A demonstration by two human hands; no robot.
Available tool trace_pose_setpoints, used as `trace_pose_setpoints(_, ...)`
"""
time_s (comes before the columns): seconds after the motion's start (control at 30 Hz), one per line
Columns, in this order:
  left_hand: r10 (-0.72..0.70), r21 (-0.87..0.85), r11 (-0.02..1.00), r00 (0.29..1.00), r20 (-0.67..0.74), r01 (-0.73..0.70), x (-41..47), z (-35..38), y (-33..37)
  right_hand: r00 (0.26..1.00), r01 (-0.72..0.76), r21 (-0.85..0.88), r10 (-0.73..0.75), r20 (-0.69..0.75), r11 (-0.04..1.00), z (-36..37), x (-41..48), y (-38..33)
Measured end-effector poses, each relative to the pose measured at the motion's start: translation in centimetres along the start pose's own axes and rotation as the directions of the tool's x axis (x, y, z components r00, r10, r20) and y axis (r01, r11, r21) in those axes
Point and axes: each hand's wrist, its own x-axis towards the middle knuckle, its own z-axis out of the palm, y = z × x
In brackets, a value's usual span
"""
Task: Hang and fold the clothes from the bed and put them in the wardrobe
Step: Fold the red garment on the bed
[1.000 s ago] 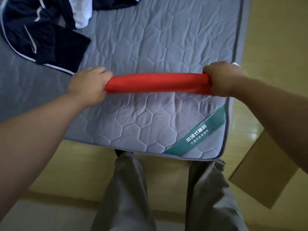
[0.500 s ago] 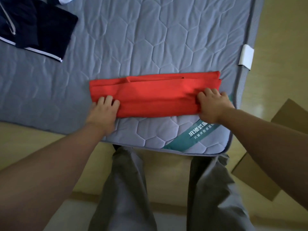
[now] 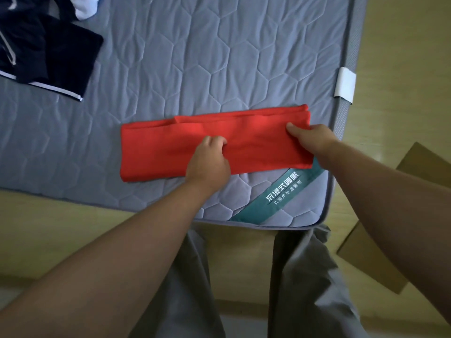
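A red garment (image 3: 170,147), folded into a long flat strip, lies across the grey quilted mattress (image 3: 219,57) near its front right corner. My left hand (image 3: 207,162) sits on the middle of the strip, fingers curled and pinching the cloth. At the strip's right end, my right hand (image 3: 312,140) grips the fabric with the thumb on top; its fingers are hidden beneath the cloth. A dark navy garment with white trim (image 3: 48,52) lies at the mattress's far left, with a white piece of clothing (image 3: 84,7) beside it.
The mattress's front edge runs just in front of my grey-trousered legs (image 3: 305,276). A teal label (image 3: 280,191) marks the corner and a white tag (image 3: 345,85) the right edge. Flat cardboard (image 3: 371,259) lies on the wooden floor to the right.
The red garment was held up rolled between both hands, then laid flat on the mattress. My left hand has since slid from the strip's left end to its middle.
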Motion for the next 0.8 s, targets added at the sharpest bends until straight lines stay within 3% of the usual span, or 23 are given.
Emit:
trace_pose_setpoints(0.13,-0.232,-0.201,0.956,0.971,-0.063,0.215,1.3,2.1,0.6,0.981,0.180,-0.159,-0.189,-0.042,0.971,0.1,-1.4,-0.3)
trace_pose_setpoints(0.23,-0.294,-0.288,0.922,0.952,-0.088,0.258,1.6,3.3,1.4,0.927,0.330,-0.192,-0.356,-0.118,0.924,-0.6,-4.1,-1.1)
trace_pose_setpoints(0.3,-0.325,-0.434,0.864,0.941,-0.094,0.256,1.6,4.0,2.3,0.865,0.433,-0.207,-0.469,-0.179,0.877,-1.0,-6.5,-2.0)
trace_pose_setpoints(0.37,-0.357,-0.639,0.725,0.934,-0.031,0.256,1.5,4.5,3.7,0.807,0.501,-0.208,-0.541,-0.239,0.840,-1.1,-9.2,-3.0)
trace_pose_setpoints(0.47,-0.373,-0.848,0.398,0.907,0.198,0.349,1.3,4.4,5.6,0.798,0.502,-0.204,-0.541,-0.267,0.841,0.0,-13.0,-4.6)
trace_pose_setpoints(0.6,-0.176,-0.867,0.016,0.855,0.488,0.498,1.1,0.3,3.9,0.838,0.504,-0.121,-0.518,-0.170,0.855,4.1,-16.6,-7.3)
trace_pose_setpoints(0.67,-0.148,-0.851,-0.144,0.839,0.523,0.505,1.3,-2.3,0.3,0.836,0.531,-0.078,-0.536,-0.118,0.844,7.7,-17.8,-8.8)
trace_pose_setpoints(0.73,-0.224,-0.878,-0.127,0.849,0.478,0.461,1.5,-4.8,-4.2,0.840,0.537,-0.068,-0.541,-0.040,0.841,12.1,-18.4,-10.1)
trace_pose_setpoints(0.8,-0.385,-0.903,-0.016,0.831,0.402,0.429,1.6,-6.7,-8.6,0.848,0.529,-0.099,-0.525,0.065,0.843,16.7,-18.3,-10.9)
